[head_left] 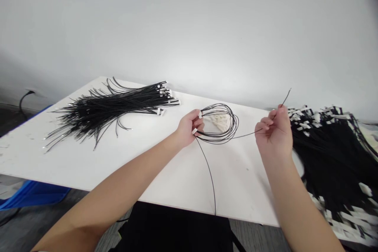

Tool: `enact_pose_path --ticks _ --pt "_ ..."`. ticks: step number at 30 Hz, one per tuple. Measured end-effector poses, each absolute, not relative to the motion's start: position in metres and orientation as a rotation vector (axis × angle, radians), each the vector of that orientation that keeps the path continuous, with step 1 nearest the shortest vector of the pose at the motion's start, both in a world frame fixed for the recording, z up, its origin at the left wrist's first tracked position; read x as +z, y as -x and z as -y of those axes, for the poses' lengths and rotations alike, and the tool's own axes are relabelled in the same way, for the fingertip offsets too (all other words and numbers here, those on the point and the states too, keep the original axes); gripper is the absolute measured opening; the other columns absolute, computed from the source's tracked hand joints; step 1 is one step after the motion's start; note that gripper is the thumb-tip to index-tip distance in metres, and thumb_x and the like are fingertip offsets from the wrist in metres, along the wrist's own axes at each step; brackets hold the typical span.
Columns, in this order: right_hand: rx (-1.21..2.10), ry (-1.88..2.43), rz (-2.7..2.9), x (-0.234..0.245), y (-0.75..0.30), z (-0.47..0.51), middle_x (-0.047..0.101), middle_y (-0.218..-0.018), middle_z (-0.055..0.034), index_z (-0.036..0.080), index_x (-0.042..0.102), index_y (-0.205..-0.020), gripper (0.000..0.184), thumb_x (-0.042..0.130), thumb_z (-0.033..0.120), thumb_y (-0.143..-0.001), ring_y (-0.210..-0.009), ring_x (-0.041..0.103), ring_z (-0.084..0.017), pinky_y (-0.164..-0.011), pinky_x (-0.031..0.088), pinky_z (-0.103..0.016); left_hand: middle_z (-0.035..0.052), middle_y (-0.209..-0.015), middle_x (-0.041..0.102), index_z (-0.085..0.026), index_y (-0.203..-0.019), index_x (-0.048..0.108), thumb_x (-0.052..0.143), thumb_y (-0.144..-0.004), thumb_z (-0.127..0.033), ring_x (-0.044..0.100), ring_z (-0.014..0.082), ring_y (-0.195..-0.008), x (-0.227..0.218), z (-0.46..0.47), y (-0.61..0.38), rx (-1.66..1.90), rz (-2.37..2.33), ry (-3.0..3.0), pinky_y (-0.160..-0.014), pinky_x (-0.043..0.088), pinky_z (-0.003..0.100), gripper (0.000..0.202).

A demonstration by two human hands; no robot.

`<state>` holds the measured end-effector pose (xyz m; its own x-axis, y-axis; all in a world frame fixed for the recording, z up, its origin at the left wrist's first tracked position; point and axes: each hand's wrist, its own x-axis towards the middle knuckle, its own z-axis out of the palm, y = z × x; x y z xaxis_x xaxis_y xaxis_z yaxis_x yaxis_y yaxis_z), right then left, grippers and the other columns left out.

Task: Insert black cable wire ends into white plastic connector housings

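Near the middle of the view, my left hand (190, 126) is closed on a looped coil of thin black cable (234, 123), which carries two small white pieces by the fingers. One cable end hangs from that hand past the table's front edge. To the right, my right hand (274, 129) has its fingers curled round a single strand that runs from the coil. The strand's tip sticks up above the fingers. Behind the coil, on the table, lies a small heap of cream-white pieces (218, 121), partly hidden by the loops.
A bundle of black cables (109, 108) with white ends lies at the left on the white table (165, 161). At the right is a large pile of black cables (333, 149) with white tags. A blue bin (44, 193) stands below the left edge. A pale wall rises behind.
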<state>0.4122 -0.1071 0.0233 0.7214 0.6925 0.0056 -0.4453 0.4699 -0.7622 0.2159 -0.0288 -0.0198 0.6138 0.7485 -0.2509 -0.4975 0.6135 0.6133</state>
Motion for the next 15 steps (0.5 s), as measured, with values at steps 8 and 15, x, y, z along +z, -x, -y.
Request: enact_pose_path --ticks 8,15 --pt "0.015 1.19 1.598 0.004 -0.387 0.12 0.062 -0.07 -0.0007 0.023 0.068 -0.08 0.013 0.066 0.017 -0.069 -0.053 0.048 -0.008 -0.047 0.038 -0.022 -0.0071 -0.051 0.02 -0.02 -0.068 0.036 0.059 -0.073 -0.034 0.028 0.0058 -0.035 -0.024 0.032 -0.219 0.781 -0.535 -0.695 -0.033 0.015 0.018 0.027" --pt "-0.26 1.206 1.791 -0.01 -0.376 0.117 0.06 -0.066 0.0 0.022 0.065 -0.083 0.014 0.057 0.013 -0.075 -0.056 0.052 -0.008 -0.05 0.042 -0.02 -0.0079 -0.049 0.021 -0.019 -0.069 0.038 0.06 -0.074 -0.039 0.024 0.0043 -0.034 -0.023 0.035 -0.219 0.76 -0.503 -0.766 -0.033 0.016 0.016 0.03"
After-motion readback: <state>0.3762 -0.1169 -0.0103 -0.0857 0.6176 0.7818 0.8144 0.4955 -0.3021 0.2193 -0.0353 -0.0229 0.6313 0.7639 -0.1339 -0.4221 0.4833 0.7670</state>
